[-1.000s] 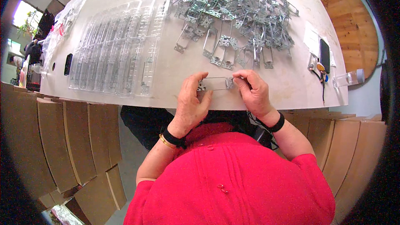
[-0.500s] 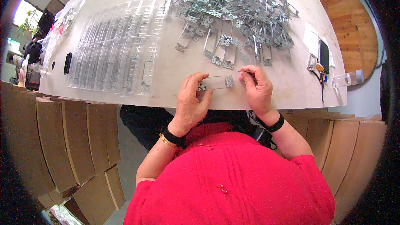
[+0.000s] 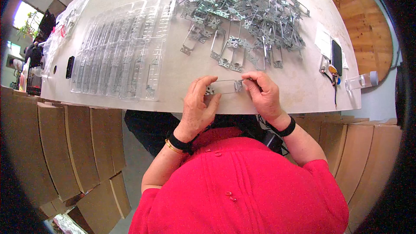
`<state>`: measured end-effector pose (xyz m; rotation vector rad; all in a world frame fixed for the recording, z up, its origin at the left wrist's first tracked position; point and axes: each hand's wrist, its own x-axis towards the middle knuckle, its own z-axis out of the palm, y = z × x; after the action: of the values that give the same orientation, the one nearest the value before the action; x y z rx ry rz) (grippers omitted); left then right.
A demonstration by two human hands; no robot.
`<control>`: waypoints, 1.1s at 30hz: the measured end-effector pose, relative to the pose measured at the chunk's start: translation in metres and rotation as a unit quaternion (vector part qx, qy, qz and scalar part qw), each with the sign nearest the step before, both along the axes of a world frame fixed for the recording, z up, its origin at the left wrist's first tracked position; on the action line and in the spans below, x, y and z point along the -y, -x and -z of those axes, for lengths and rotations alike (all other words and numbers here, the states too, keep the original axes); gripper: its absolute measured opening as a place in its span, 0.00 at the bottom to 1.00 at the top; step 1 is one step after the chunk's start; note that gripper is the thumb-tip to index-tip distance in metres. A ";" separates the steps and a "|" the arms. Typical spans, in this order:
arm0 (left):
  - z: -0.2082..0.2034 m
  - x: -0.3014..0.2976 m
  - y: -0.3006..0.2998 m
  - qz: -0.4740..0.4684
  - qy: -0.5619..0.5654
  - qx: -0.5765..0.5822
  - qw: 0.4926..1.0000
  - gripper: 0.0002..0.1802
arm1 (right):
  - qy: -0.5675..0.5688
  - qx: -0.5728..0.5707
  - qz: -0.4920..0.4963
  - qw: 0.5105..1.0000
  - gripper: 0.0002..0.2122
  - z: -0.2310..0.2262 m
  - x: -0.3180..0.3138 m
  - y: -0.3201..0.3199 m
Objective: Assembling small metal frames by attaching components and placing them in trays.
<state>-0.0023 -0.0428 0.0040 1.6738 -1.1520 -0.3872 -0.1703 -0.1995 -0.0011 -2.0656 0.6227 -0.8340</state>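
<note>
Near the table's front edge lies a metal bracket [image 3: 225, 86], two thin rods joining a perforated plate at each end. My left hand [image 3: 198, 106] grips its left end between thumb and fingers. At the bracket's right end, my right hand [image 3: 264, 96] is closed in a pinch, fingertips at the end plate; whether a small part is between them cannot be made out. Beyond my hands spreads a heap of similar metal brackets [image 3: 242, 11], several lying loose at its near side. Left of my hands is a clear plastic tray [image 3: 121, 47] with metal parts in its long compartments.
On the right of the white table [image 3: 186, 67] lie a dark phone [image 3: 336, 55], a small tool with a cable [image 3: 333, 71] and a clear plastic jar [image 3: 362, 82] on its side. Cardboard boxes [image 3: 65, 147] stand below at left, more boxes [image 3: 364, 151] at right.
My right hand has moved left, from beside the bracket to its right end plate. My left hand keeps its grip in the same place.
</note>
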 end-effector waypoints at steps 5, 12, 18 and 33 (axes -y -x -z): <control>0.004 0.000 -0.001 -0.001 0.001 0.004 1.000 0.26 | 0.010 -0.010 -0.001 1.000 0.09 -0.003 -0.002 -0.001; 0.002 0.001 0.000 0.001 0.005 0.015 1.000 0.26 | 0.033 -0.012 -0.002 0.999 0.08 -0.004 -0.002 -0.002; 0.004 0.000 -0.001 0.001 0.010 0.031 0.999 0.27 | 0.008 -0.030 0.009 0.999 0.06 -0.002 -0.001 -0.001; 0.003 0.001 0.000 -0.004 0.000 0.017 1.000 0.26 | 0.001 -0.027 0.013 1.000 0.04 -0.001 -0.001 -0.003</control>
<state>-0.0028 -0.0433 0.0009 1.6906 -1.1688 -0.3545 -0.1674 -0.1984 0.0001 -2.0931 0.6794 -0.7954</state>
